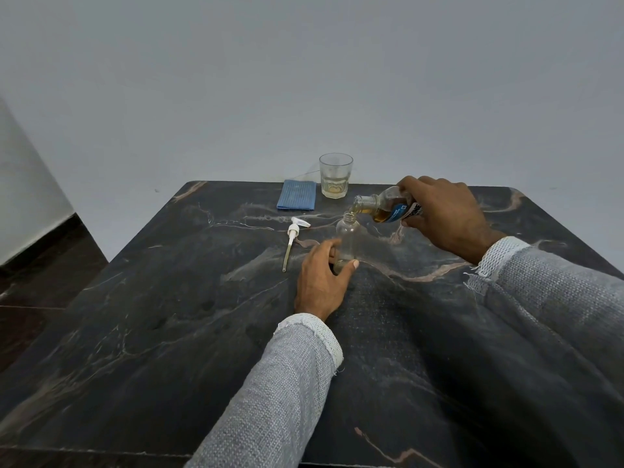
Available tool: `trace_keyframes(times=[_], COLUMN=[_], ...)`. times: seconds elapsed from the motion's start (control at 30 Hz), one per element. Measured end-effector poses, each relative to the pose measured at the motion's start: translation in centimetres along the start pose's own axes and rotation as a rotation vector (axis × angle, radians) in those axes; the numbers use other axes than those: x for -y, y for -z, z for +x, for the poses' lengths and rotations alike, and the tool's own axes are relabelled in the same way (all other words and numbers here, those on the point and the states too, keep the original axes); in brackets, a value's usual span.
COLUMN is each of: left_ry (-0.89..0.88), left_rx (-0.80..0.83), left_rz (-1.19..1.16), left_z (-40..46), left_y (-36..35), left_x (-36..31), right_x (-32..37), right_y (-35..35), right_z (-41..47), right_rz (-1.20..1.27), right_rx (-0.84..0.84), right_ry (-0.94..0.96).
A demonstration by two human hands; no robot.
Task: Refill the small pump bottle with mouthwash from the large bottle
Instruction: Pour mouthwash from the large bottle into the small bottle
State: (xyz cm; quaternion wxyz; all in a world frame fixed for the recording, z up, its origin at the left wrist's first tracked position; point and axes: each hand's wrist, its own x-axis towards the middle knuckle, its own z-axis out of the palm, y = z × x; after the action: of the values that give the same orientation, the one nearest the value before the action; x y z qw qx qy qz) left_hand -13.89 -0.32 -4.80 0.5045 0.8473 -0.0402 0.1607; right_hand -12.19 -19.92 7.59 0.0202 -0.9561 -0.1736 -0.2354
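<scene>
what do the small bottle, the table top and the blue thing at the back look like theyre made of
Small bottle: clear, probably plastic; the table shows through it.
Table top: polished dark stone, likely marble, with pale and pinkish veins.
Blue cloth: soft ribbed fabric, folded flat, matte.

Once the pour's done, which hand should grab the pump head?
Left, probably. The left hand steadies the small bottle, and the pump head lies just to its left. The right hand is busy tilting the large bottle.

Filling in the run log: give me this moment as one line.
step: pouring | right hand: tilts large bottle over small bottle | left hand: steadies small bottle | pump: lying on table
</scene>
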Motion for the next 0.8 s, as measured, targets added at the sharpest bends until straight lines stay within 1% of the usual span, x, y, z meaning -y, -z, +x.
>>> trace_keyframes(times=[0.8], left_ry=[-0.008], left_rx=[-0.008], left_rz=[-0.007], left_z=[-0.04], left_y=[0.00], left_x=[-0.07], right_x=[0.27], right_y=[1.01], right_z=[0.54], right_rz=[-0.020], right_rx=[-0.007], right_ry=[0.007])
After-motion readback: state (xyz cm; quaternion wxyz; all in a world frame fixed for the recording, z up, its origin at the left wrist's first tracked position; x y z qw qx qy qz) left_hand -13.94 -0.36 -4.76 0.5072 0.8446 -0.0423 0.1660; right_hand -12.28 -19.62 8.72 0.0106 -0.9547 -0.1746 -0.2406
